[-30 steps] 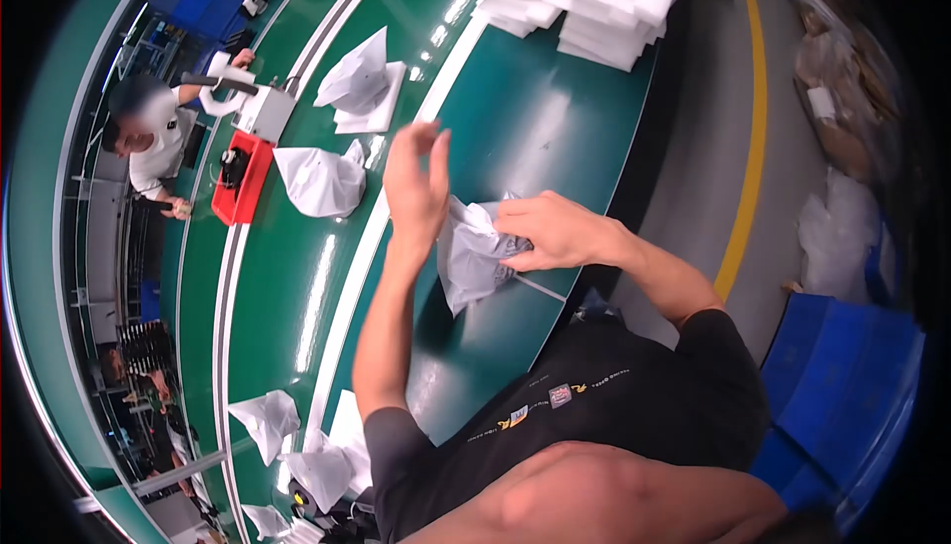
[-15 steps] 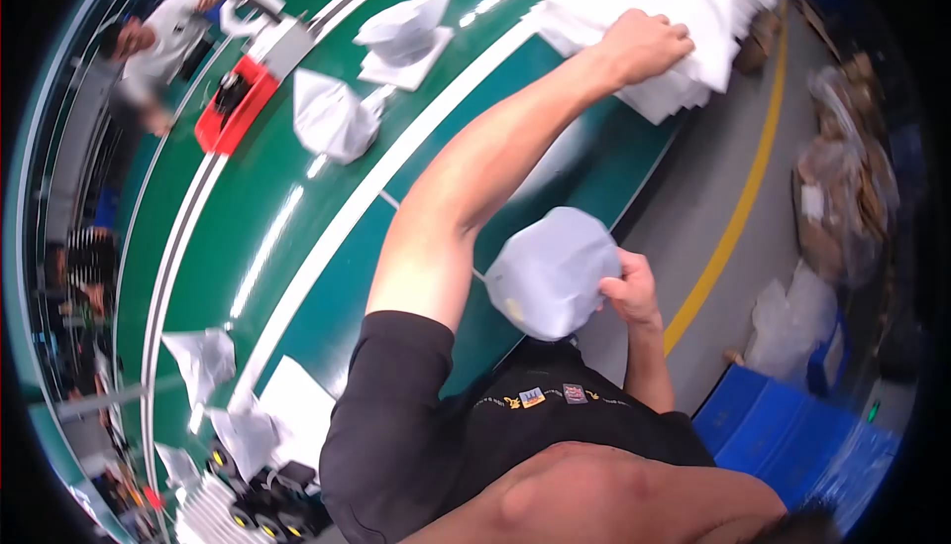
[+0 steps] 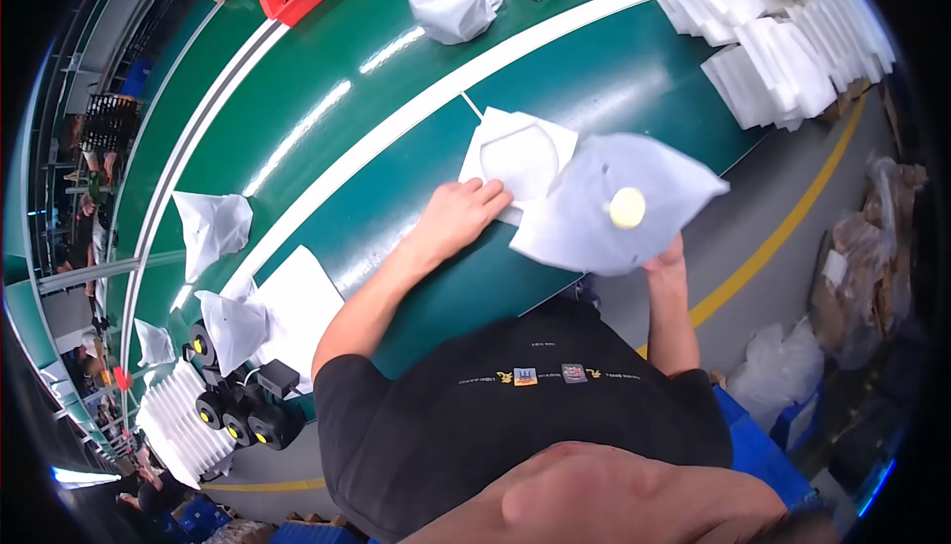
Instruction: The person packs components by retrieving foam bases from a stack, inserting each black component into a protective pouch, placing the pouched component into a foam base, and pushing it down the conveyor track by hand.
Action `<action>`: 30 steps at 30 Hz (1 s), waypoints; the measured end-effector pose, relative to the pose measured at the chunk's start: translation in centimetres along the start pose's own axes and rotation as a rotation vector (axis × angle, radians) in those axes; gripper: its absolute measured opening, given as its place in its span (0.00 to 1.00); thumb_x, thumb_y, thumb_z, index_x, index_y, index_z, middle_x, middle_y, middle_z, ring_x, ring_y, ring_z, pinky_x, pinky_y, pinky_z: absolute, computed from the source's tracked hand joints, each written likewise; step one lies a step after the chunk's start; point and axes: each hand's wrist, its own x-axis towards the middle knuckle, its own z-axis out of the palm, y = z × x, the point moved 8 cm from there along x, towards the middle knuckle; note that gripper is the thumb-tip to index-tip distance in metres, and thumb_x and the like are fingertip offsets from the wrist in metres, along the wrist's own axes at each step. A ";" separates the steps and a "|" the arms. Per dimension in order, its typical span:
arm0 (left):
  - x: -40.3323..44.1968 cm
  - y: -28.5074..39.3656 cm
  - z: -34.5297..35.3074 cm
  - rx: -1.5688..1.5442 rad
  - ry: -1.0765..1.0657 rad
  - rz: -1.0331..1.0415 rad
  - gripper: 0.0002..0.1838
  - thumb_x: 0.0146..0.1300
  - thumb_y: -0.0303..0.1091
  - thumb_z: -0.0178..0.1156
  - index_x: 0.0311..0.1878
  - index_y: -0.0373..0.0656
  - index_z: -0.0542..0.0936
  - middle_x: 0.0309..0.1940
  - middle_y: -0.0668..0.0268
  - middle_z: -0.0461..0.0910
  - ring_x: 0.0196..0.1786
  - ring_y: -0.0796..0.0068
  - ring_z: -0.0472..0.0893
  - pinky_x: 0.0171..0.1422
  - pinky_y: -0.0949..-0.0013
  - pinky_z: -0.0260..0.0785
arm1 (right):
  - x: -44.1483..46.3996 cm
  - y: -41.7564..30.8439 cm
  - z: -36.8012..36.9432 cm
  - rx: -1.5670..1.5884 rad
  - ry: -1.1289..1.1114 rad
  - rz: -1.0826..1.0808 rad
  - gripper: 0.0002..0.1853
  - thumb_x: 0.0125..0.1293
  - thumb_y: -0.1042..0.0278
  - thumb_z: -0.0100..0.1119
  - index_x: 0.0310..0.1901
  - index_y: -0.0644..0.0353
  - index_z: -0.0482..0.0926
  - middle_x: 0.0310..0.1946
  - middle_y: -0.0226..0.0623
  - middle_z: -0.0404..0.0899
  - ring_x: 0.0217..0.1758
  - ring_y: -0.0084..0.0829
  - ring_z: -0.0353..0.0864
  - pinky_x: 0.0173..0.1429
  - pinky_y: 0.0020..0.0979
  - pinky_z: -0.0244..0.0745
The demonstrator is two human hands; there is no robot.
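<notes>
One pale bag [image 3: 599, 192] is gripped by the right hand [image 3: 669, 258], one foam sheet [image 3: 520, 160] touched by the left hand [image 3: 462, 215], its grip unclear.

Green bench [image 3: 594, 88] — glossy | square white pad [image 3: 520, 153], round outline, mid-bench | white pad stacks [image 3: 778, 63] — right end

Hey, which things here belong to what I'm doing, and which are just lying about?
Seemingly part of the job:
pale bag, held by the right hand
white pad with a round outline, touched by the left hand
stacked white pads, probably

Seemingly just lying about:
red tray
black wheels
crumpled clear plastic
</notes>
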 end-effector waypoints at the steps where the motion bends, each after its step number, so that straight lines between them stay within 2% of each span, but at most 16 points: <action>1: -0.7 0.3 0.0 -0.001 0.073 -0.014 0.12 0.61 0.30 0.60 0.48 0.44 0.83 0.49 0.68 0.83 0.43 0.67 0.83 0.44 0.62 0.79 | 0.9 1.0 0.7 -0.039 -0.054 0.062 0.25 0.78 0.59 0.54 0.68 0.67 0.72 0.56 0.47 0.84 0.53 0.42 0.88 0.47 0.41 0.87; 3: -1.4 0.4 0.0 -0.024 0.171 -0.052 0.14 0.61 0.29 0.59 0.50 0.44 0.84 0.52 0.68 0.83 0.43 0.68 0.83 0.44 0.63 0.80 | 2.0 2.6 2.7 -0.021 -0.122 0.175 0.18 0.80 0.63 0.50 0.64 0.63 0.75 0.48 0.44 0.85 0.36 0.36 0.85 0.20 0.31 0.72; 4: -1.4 0.5 0.0 -0.053 0.220 -0.077 0.15 0.61 0.29 0.59 0.51 0.45 0.84 0.52 0.69 0.83 0.43 0.68 0.83 0.44 0.63 0.79 | 2.2 3.1 4.2 0.026 -0.045 0.239 0.15 0.82 0.65 0.46 0.60 0.62 0.77 0.46 0.44 0.85 0.31 0.32 0.81 0.20 0.28 0.67; 6: -1.3 0.5 0.4 -0.068 0.272 -0.100 0.15 0.61 0.29 0.59 0.51 0.46 0.85 0.51 0.70 0.83 0.43 0.69 0.83 0.44 0.64 0.79 | 3.5 4.2 4.8 -0.037 -0.183 0.312 0.14 0.83 0.64 0.46 0.56 0.63 0.77 0.44 0.41 0.84 0.29 0.31 0.78 0.20 0.28 0.67; 9: -1.7 0.5 0.8 -0.071 0.308 -0.122 0.16 0.60 0.29 0.59 0.52 0.47 0.85 0.49 0.71 0.83 0.43 0.69 0.83 0.44 0.64 0.78 | 4.2 5.3 6.3 -0.135 -0.177 0.345 0.13 0.82 0.63 0.51 0.54 0.65 0.77 0.44 0.40 0.84 0.30 0.32 0.81 0.23 0.28 0.70; 12: -1.8 0.3 0.8 -0.088 0.346 -0.133 0.15 0.60 0.30 0.59 0.51 0.47 0.85 0.47 0.71 0.82 0.42 0.69 0.83 0.44 0.63 0.78 | 5.0 6.9 8.4 -0.213 0.101 0.283 0.12 0.79 0.66 0.56 0.53 0.66 0.77 0.44 0.40 0.84 0.32 0.33 0.83 0.27 0.28 0.73; 13: -1.8 0.2 0.9 -0.093 0.365 -0.138 0.15 0.60 0.31 0.59 0.50 0.47 0.85 0.47 0.71 0.82 0.42 0.69 0.83 0.44 0.63 0.78 | 5.4 7.1 8.9 -0.237 0.080 0.289 0.12 0.78 0.67 0.58 0.54 0.66 0.76 0.45 0.41 0.84 0.35 0.35 0.86 0.33 0.29 0.78; 17: -1.4 0.0 1.4 -0.129 0.407 -0.142 0.11 0.60 0.32 0.60 0.46 0.47 0.83 0.43 0.71 0.80 0.41 0.68 0.82 0.44 0.61 0.77 | 6.2 8.5 10.4 -0.304 0.107 0.322 0.14 0.78 0.67 0.57 0.56 0.70 0.75 0.48 0.46 0.84 0.43 0.40 0.89 0.40 0.34 0.84; 19: -1.5 0.1 1.3 -0.143 0.460 -0.142 0.07 0.59 0.34 0.61 0.40 0.46 0.82 0.39 0.70 0.78 0.41 0.68 0.81 0.43 0.62 0.74 | 6.0 8.3 10.6 -0.340 0.124 0.313 0.15 0.79 0.66 0.58 0.56 0.71 0.75 0.50 0.48 0.84 0.44 0.40 0.89 0.40 0.33 0.85; 20: -1.5 0.0 1.5 -0.157 0.444 -0.150 0.09 0.59 0.33 0.61 0.42 0.46 0.83 0.40 0.70 0.79 0.41 0.68 0.81 0.44 0.61 0.75 | 5.9 8.0 10.8 -0.357 0.131 0.307 0.15 0.79 0.66 0.58 0.56 0.71 0.75 0.51 0.49 0.84 0.45 0.40 0.89 0.41 0.33 0.85; 23: -2.0 0.0 1.4 -0.222 0.449 -0.144 0.11 0.60 0.31 0.62 0.46 0.45 0.85 0.42 0.69 0.80 0.42 0.66 0.82 0.47 0.59 0.77 | 5.3 7.5 12.0 -0.517 0.174 0.347 0.16 0.79 0.62 0.60 0.52 0.71 0.77 0.46 0.47 0.86 0.37 0.34 0.89 0.33 0.30 0.83; 26: -2.5 -0.2 0.5 -0.318 0.517 -0.113 0.12 0.59 0.29 0.63 0.46 0.44 0.86 0.40 0.68 0.80 0.42 0.65 0.82 0.46 0.59 0.76 | 6.4 6.0 10.0 -0.950 -0.015 0.454 0.20 0.78 0.55 0.63 0.46 0.71 0.81 0.39 0.43 0.87 0.25 0.27 0.85 0.22 0.27 0.77; 27: -2.6 -0.3 0.5 -0.336 0.518 -0.111 0.12 0.59 0.28 0.63 0.46 0.43 0.86 0.39 0.67 0.80 0.42 0.64 0.81 0.46 0.59 0.76 | 6.3 5.5 10.5 -1.106 -0.026 0.417 0.23 0.77 0.49 0.64 0.39 0.68 0.82 0.28 0.37 0.85 0.18 0.23 0.78 0.16 0.28 0.68; 30: -3.2 -0.4 0.4 -0.369 0.514 -0.116 0.12 0.58 0.26 0.63 0.46 0.42 0.86 0.38 0.65 0.79 0.41 0.62 0.81 0.45 0.59 0.76 | 6.2 3.2 12.5 -1.574 -0.019 0.495 0.25 0.76 0.47 0.64 0.37 0.66 0.82 0.23 0.34 0.82 0.19 0.22 0.76 0.19 0.27 0.67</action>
